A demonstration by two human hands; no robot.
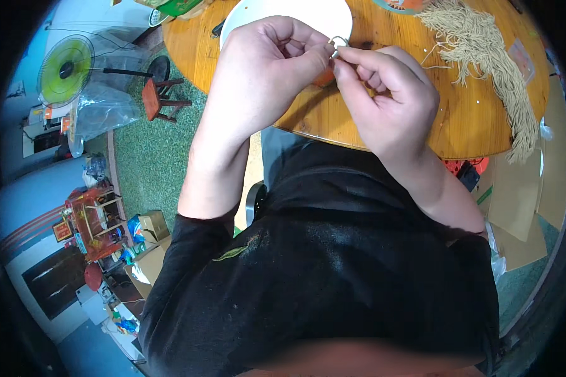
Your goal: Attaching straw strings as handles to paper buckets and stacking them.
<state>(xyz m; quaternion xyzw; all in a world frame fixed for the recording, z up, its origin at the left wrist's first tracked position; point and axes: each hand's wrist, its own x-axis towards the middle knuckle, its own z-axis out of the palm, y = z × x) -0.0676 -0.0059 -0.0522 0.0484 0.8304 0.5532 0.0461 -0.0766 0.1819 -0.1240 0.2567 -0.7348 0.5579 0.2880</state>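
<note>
Above the near part of the table, my left hand (267,72) and my right hand (393,85) meet fingertip to fingertip. Between them a short pale cord (339,39) bends into a small loop. Thumb and forefinger of each hand are pinched on it, and a small whitish end shows at the right fingertips. What exactly lies under the left fingertips is hidden. Behind the left hand stands a white basin (324,14). A bundle of beige cords (471,44) lies to the right of my right hand and trails over toward the table's right edge.
The round wooden table (446,135) spreads in front of me. An orange item (325,78) is partly hidden below my fingers. Left of the table are a small wooden stool (151,99) and a green-bladed fan (66,70). Flattened cardboard (516,201) leans at the right.
</note>
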